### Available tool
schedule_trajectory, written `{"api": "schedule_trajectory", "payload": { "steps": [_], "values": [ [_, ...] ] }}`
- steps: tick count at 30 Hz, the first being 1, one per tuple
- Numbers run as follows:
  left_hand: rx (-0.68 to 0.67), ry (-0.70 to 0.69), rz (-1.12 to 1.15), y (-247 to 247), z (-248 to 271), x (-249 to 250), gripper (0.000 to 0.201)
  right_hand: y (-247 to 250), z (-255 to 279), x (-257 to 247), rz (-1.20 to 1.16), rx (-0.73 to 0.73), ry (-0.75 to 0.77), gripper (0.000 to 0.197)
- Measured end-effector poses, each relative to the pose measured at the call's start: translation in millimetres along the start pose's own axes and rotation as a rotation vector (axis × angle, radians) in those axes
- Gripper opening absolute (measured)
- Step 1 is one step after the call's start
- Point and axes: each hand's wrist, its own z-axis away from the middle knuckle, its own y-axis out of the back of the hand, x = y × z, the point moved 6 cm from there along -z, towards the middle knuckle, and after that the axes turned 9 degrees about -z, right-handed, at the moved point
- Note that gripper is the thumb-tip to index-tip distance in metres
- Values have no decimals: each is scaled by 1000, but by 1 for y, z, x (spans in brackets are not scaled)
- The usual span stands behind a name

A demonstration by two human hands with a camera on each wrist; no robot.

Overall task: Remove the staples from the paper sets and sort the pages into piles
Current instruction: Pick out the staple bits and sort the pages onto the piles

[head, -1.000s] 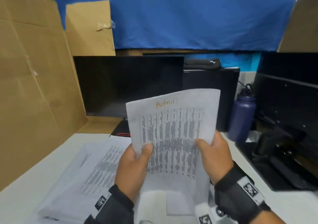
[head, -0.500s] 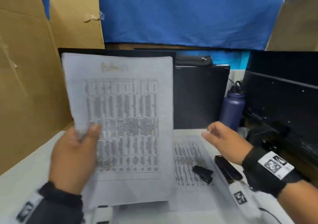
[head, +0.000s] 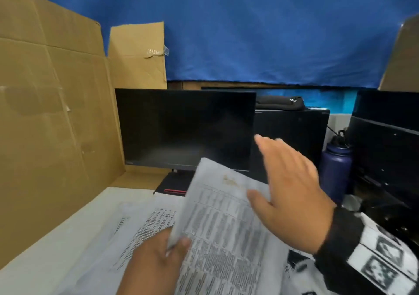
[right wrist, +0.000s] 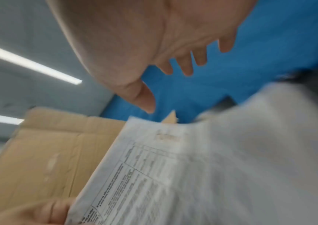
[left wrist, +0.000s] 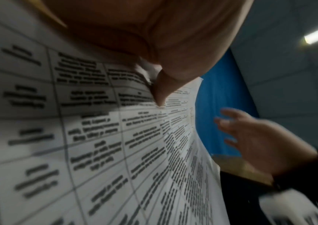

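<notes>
**Left hand holds a printed sheet, right hand spread above it**

White desk backed by blue cloth frames the scene. At the grip, the left hand pinches the near left edge of a printed sheet, thumb on top and fingers underneath, so the page tilts up off the desk. Just right of that pinch and above the page's far part, the right hand hangs with fingers straight and spread, holding nothing; whether its palm touches the paper cannot be told. Left of the grip and lower, a paper pile lies flat on the desk. Beyond the held page stands a dark monitor. Brown cardboard walls off the left side. Well right of the grip, past the right hand, stands a dark blue bottle.
</notes>
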Motion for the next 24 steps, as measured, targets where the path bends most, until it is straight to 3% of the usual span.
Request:
{"api": "schedule_trajectory", "payload": {
  "steps": [2, 5, 7, 11, 17, 20, 22, 24],
  "values": [
    [-26, -103, -111, -1, 7, 17, 15, -2, -15, -20, -45, -141, 7, 78],
    [-52, -186, -249, 4, 13, 35, 20, -3, -33, -21, -268, -286, -88, 28],
    [-58, -195, -279, 7, 10, 35, 25, -4, -36, -20, -290, -310, -77, 11],
    [-67, -224, -278, 8, 5, 36, 25, -6, -35, -19, -340, -252, -68, 6],
    [-38, -320, 185, 19, 7, 73, 31, 41, -54, -47, -212, -128, 132, 7],
    [79, -361, 326, 23, 2, 86, 30, 72, -65, -52, -169, 128, 151, 28],
    [127, -329, 467, 24, -5, 82, 28, 89, -53, -33, -146, 428, 36, 71],
    [144, -271, 613, 24, -10, 72, 26, 82, -23, -2, -325, 579, -182, 105]
  ]
}}
